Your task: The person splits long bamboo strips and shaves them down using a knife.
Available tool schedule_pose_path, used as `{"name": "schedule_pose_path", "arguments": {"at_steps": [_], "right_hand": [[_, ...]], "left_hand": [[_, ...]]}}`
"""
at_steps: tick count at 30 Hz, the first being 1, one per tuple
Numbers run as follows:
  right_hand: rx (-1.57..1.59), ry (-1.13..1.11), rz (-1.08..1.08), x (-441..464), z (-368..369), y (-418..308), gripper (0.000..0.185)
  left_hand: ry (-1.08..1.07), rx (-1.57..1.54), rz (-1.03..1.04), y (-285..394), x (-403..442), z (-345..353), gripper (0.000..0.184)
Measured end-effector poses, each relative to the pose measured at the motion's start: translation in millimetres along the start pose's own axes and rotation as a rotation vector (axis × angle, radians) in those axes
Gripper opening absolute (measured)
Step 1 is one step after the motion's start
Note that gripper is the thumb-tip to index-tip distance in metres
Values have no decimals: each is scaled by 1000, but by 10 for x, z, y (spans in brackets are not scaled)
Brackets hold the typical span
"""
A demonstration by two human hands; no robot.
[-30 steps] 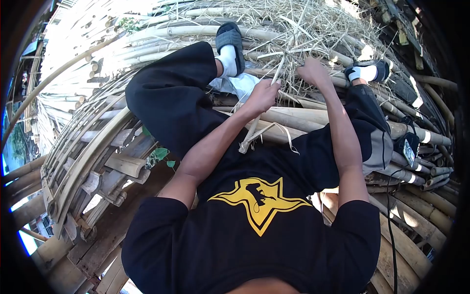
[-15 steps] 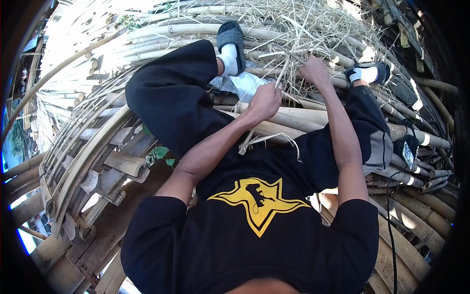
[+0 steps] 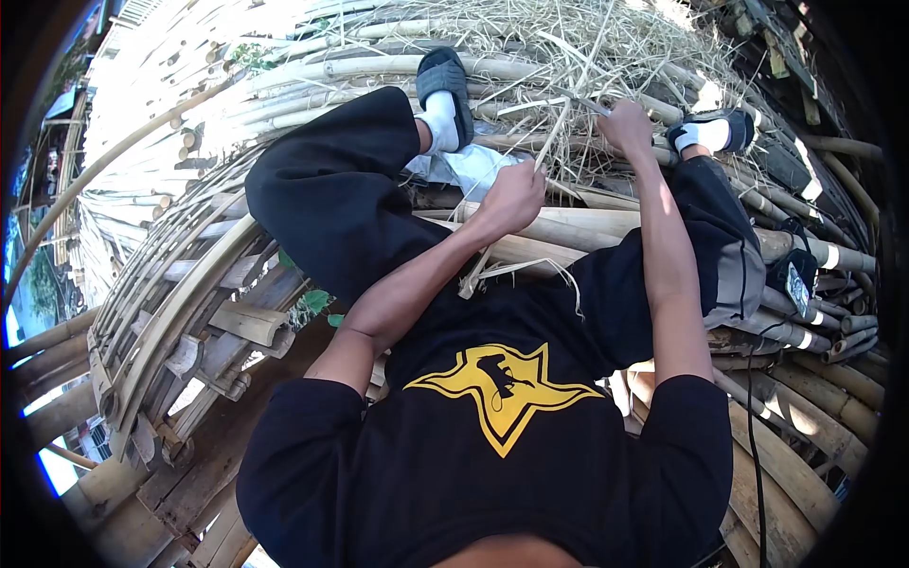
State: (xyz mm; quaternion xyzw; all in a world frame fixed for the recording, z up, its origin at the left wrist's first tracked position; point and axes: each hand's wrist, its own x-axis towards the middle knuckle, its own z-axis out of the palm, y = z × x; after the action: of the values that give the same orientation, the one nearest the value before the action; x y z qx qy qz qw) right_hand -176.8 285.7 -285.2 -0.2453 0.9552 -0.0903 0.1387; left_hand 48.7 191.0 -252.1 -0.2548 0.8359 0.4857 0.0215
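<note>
My left hand (image 3: 516, 197) is closed around a thin, pale bamboo strip (image 3: 552, 140). The strip runs up from my fist toward the shavings, and its frayed lower end (image 3: 516, 268) curls over my lap. To the right and farther forward, my right hand (image 3: 628, 129) grips a knife, its handle hidden in the fist. The narrow grey knife blade (image 3: 589, 103) points up and left, close to the strip; I cannot tell whether they touch.
Loose bamboo shavings (image 3: 615, 57) are heaped beyond my hands, over bamboo poles (image 3: 350, 68). A crumpled silvery sheet (image 3: 473, 170) lies near my left sandal (image 3: 445, 90). Split bamboo slats (image 3: 241, 322) are on the left. A black cord (image 3: 755, 426) runs down the right.
My right hand has moved slightly up and right with the knife, away from my left hand. The left hand keeps its hold on the strip almost in place.
</note>
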Motion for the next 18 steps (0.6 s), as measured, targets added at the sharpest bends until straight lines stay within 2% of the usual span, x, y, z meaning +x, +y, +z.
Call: {"name": "schedule_pose_path", "arguments": {"at_steps": [2,3,8,10,11,14,15,16,18], "right_hand": [[-38,21,15,94,-31,26,41],[-40,57,10,77,-40,12,38],[-12,25,-19,4,-82,-91,36],[53,-228,-22,76,98,-136,36],[52,-236,-24,73,172,-121,36],[446,-602,130,-47,110,-214,37],[282,-575,-1,-171,-119,-335,37],[278,-575,1,-173,-104,-319,37],[104,-272,-165,-194,-32,-315,38]], "left_hand": [[20,23,33,-13,26,-1,37],[-37,-25,-3,-21,71,-18,37],[-34,-96,-4,-171,65,-35,38],[-75,-209,-126,-217,64,-70,38],[-64,-282,-116,-232,67,-73,39],[-66,-320,-145,-274,112,-34,39],[-73,-287,-138,-266,113,-44,39],[-74,-291,-138,-252,111,-35,39],[-30,-231,-75,-211,81,-41,38]]}}
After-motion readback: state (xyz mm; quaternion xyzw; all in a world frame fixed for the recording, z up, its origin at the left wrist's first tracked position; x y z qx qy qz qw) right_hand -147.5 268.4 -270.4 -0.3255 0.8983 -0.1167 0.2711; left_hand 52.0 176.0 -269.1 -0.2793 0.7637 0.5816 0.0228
